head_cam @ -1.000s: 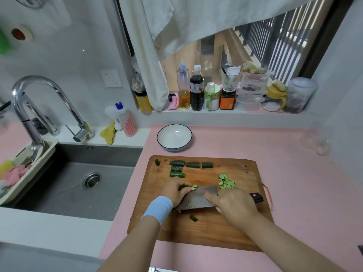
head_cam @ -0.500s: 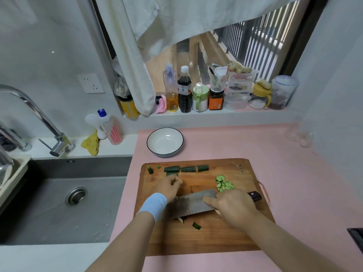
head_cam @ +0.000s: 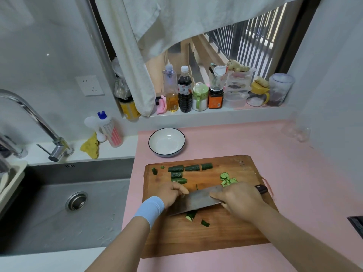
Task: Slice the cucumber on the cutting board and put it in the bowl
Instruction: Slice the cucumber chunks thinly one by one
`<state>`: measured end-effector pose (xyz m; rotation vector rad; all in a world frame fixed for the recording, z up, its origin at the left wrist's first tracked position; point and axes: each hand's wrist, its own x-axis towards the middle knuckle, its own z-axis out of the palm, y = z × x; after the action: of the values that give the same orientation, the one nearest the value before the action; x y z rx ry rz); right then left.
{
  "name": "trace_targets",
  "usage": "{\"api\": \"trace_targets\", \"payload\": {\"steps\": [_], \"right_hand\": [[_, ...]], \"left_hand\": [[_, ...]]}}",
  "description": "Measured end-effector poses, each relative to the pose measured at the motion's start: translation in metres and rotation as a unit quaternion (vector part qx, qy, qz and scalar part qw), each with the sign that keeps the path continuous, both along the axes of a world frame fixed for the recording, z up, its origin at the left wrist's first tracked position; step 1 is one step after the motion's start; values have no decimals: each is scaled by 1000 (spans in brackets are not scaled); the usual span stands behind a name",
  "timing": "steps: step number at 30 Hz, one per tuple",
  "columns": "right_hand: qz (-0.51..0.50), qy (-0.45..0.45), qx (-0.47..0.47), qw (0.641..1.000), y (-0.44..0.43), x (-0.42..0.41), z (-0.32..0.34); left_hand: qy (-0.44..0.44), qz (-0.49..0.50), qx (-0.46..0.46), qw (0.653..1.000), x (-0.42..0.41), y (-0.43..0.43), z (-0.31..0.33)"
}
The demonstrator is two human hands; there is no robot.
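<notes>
Head cam: I'd call this maybe a third done. A small pile of thin slices (head_cam: pixel 227 179) sits on the right side of the cutting board (head_cam: pixel 216 240). Several dark green cucumber chunks (head_cam: pixel 175 169) wait uncut along its far edge. The bowl (head_cam: pixel 152 147), just behind the board on the pink counter (head_cam: pixel 294 173), has nothing in it. The right hand (head_cam: pixel 241 201) has its grip wrapped around the cleaver (head_cam: pixel 198 201), with a couple of offcuts (head_cam: pixel 191 215) lying by the blade's edge. The left hand (head_cam: pixel 172 193) curls beside the blade, and I can't tell if its grip holds a piece.
</notes>
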<state>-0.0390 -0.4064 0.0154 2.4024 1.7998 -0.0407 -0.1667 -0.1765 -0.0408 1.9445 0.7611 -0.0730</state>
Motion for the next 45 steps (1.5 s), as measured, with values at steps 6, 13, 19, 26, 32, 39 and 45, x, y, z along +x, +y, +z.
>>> {"api": "trace_targets", "payload": {"steps": [6,13,19,26,32,39,45], "right_hand": [[-28,-15,-32,999,5,-11,-2],[-62,-21,-54,996,5,-23,8],[-96,-9,-47,994,-7,-24,18],[-217,115,10,969,-35,5,13],[-311,275,102,904,-56,19,0],[-344,320,128,873,-82,30,-16],[-360,340,149,856,-97,44,-22]], "left_hand": [[63,-53,73,994,-3,11,-5],[29,-107,85,990,-8,10,-10],[-10,24,70,997,-12,6,-10],[-16,143,144,979,-30,-10,-24],[72,-60,273,957,-27,-77,-65],[22,-24,287,957,24,-107,-77],[-23,-33,209,977,90,-130,-72]]}}
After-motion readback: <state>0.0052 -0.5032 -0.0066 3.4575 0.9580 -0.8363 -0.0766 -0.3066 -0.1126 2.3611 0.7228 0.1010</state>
